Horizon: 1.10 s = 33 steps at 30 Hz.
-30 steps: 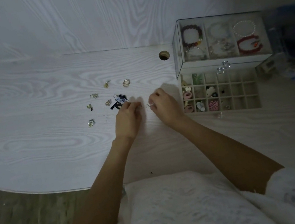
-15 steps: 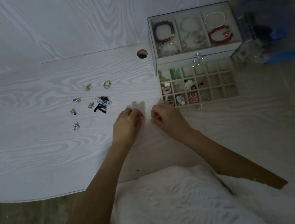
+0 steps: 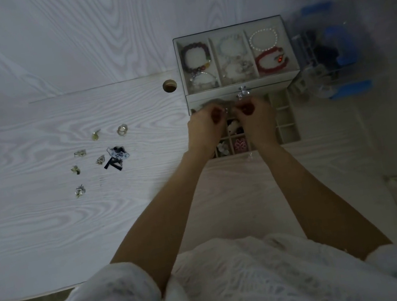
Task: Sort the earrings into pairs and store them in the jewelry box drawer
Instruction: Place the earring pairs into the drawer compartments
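The jewelry box stands at the back right of the table, with bracelets under its clear top. Its gridded drawer is pulled out toward me, and some cells hold small pieces. Over the drawer's back rows my left hand and my right hand are close together, fingers curled. Each pinches a small earring, and a metal glint shows between the fingertips. Several loose earrings lie on the table to the left, among them a blue and black one.
A round cable hole is just left of the box. A clear container with blue parts stands right of it. The table's curved front edge runs at lower left. The drawer's knob juts toward me.
Both hands have moved from the bare table beside the loose earrings, away from me and to the right, to above the open drawer. The loose earrings have not moved.
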Available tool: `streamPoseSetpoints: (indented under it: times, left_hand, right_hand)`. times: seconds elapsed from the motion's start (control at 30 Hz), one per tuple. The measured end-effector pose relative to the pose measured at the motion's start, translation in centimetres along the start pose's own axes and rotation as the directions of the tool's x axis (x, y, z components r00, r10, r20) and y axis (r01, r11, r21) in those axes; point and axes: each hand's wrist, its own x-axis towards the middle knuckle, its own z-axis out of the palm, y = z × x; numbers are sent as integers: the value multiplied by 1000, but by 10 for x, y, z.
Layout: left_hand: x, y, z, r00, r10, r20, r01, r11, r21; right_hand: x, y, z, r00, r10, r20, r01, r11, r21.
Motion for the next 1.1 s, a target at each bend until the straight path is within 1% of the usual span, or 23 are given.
streamPoseSetpoints:
  times: [0.07, 0.13, 0.2, 0.3, 0.37, 0.47, 0.6, 0.67, 0.73, 0.83, 0.9, 0.97, 1.1]
  left_hand:
    - [6, 0, 6, 998, -55, 0, 55, 998, -43]
    - [11, -1, 11, 996, -93, -18, 92, 995, -49]
    - [14, 1, 17, 992, -126, -13, 125, 991, -52]
    - [11, 5, 23, 988, -155, 20, 156, 982, -106]
    - [7, 3, 25, 990, -136, 33, 139, 985, -106]
    - [1, 2, 23, 995, -88, 53, 93, 992, -90]
    - [-4, 5, 17, 997, 53, 57, -49, 996, -70]
    - [-5, 3, 13, 993, 110, 36, -111, 994, 9]
    - [-8, -2, 10, 983, 181, 30, -184, 965, 186]
    - [-10, -13, 12, 948, 308, 78, -311, 852, 422]
    - [-11, -17, 14, 927, 356, 119, -367, 793, 486]
    - [-10, -16, 14, 918, 368, 148, -389, 759, 522]
    - [-5, -16, 15, 911, 364, 194, -407, 718, 565]
  right_hand:
    - [0, 3, 2, 1000, -7, 17, 7, 1000, -21]
    - [-3, 5, 2, 999, -25, 26, 26, 999, -34]
    - [-5, 7, 0, 998, -42, 43, 43, 999, -18]
    - [-7, 9, -3, 996, -54, 73, 53, 998, 16]
    - [-7, 9, -4, 994, -69, 80, 69, 998, -1]
    - [-7, 9, -6, 990, -120, 71, 127, 987, -96]
    - [-8, 16, -4, 968, -241, 73, 251, 938, -240]
    - [-9, 20, -4, 948, -307, 87, 317, 879, -356]
    - [-10, 24, -5, 930, -347, 122, 363, 811, -459]
    - [-8, 29, -3, 914, -356, 192, 402, 743, -536]
    - [-6, 32, 0, 911, -341, 233, 413, 725, -552]
    - [-5, 30, 0, 909, -335, 250, 418, 723, -550]
    - [-8, 28, -7, 894, -391, 218, 443, 704, -555]
